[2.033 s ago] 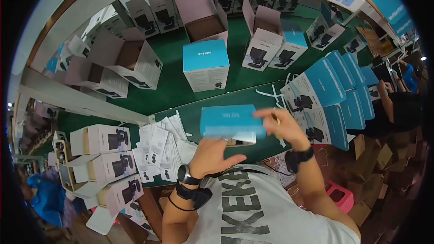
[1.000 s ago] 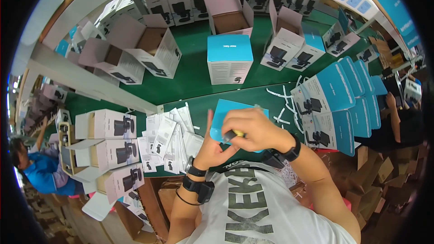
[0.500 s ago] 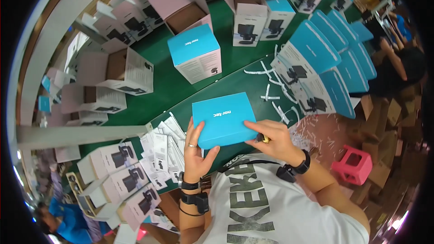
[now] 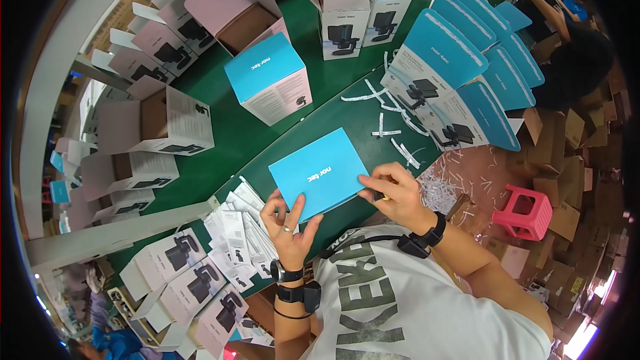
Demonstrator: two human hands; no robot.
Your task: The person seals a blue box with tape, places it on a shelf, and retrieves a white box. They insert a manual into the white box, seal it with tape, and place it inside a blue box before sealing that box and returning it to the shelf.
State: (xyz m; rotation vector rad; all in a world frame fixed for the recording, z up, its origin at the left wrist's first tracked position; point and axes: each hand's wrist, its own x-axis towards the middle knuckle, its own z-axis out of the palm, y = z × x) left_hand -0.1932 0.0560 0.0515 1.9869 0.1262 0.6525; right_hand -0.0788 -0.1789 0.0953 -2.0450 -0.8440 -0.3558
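In front of my body, a carton [image 4: 319, 160] with a blue top is held between my two hands above the green table. My left hand [image 4: 291, 232] is closed on its near left corner, thumb and fingers on different sides. My right hand [image 4: 398, 195] pinches the near right edge. A small dark object [image 4: 379, 195] is tucked in the right fingers; I cannot make out its kind. The carton is turned at a slant, its blue face upward. Beyond it stands another closed carton [image 4: 265, 65] with a blue top and white printed sides.
Peeled white strips [image 4: 393, 110] lie right of the carton. Folded leaflets [image 4: 235, 230] are heaped at left. Cartons with raised blue flaps [image 4: 445, 50] stand at right, open white boxes [image 4: 157, 120] at far left. A pink stool [image 4: 523, 213] is on the floor; a person [image 4: 573, 60] works at far right.
The carton has turned counterclockwise in my hands and tipped, so its near side shows less. My left fingers have shifted at the corner. The whole view has swung slightly.
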